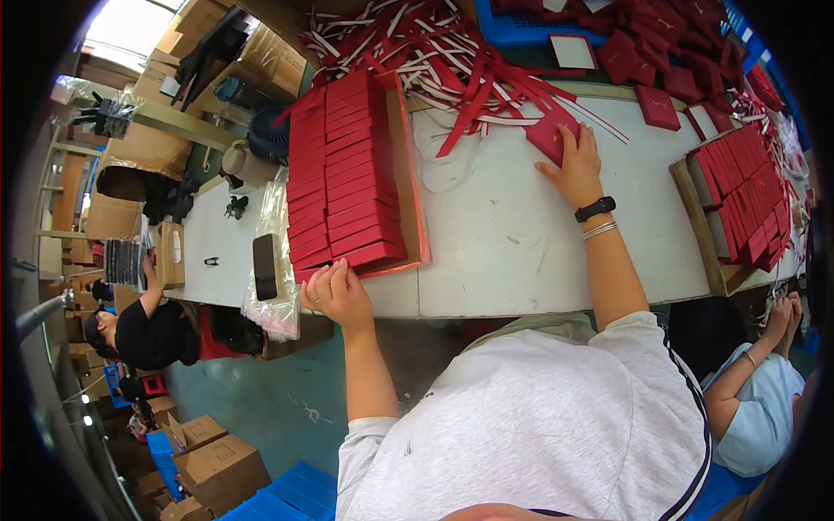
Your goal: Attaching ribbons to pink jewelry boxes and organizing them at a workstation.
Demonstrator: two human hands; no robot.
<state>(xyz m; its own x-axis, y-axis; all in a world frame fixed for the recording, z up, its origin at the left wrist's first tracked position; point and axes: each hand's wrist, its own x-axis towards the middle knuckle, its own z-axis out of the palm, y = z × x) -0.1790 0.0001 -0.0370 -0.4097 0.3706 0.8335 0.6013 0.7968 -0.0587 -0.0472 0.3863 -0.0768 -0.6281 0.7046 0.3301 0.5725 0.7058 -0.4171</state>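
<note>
- Right hand (577,174): fingers touched square red box (545,136) beside red-and-white ribbons (469,74); couldn't tell grip.
- Left hand (340,300): fingers curled at open cardboard tray (414,191); grip unclear.
- Tray looked near-full; loose dark-red boxes (658,108) remained.

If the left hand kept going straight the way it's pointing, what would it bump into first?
Most likely the red boxes packed in the tray; the left hand is already at their near end, though whether it touches is unclear.

Left grip (337,293) curled; right grip (575,165) farther forward, thumb splayed
</note>
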